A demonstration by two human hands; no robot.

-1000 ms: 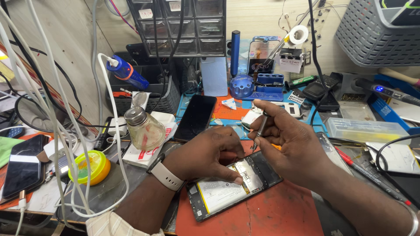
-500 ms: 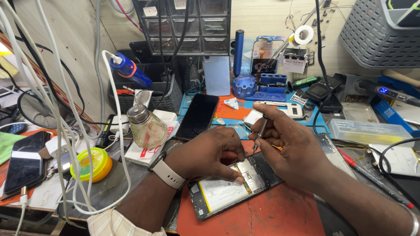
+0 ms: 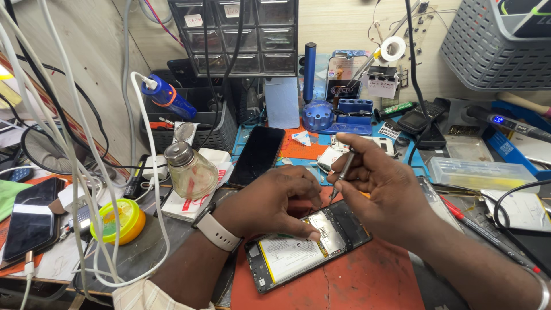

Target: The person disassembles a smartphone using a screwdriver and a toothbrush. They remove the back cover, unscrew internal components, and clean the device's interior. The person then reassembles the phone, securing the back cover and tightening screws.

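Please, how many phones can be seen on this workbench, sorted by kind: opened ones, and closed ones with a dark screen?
Opened phone with its back off, white battery showing, under the left hand: 1
Closed black phones with dark screens: 2, one on the blue mat, one at the left edge
Total: 3

The right hand holds a thin metal tool.

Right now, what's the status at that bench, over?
Left hand pressing down on opened phone. Right hand gripping slim screwdriver, tip just above the phone's upper end. Glass bottle and black phone stand clear.
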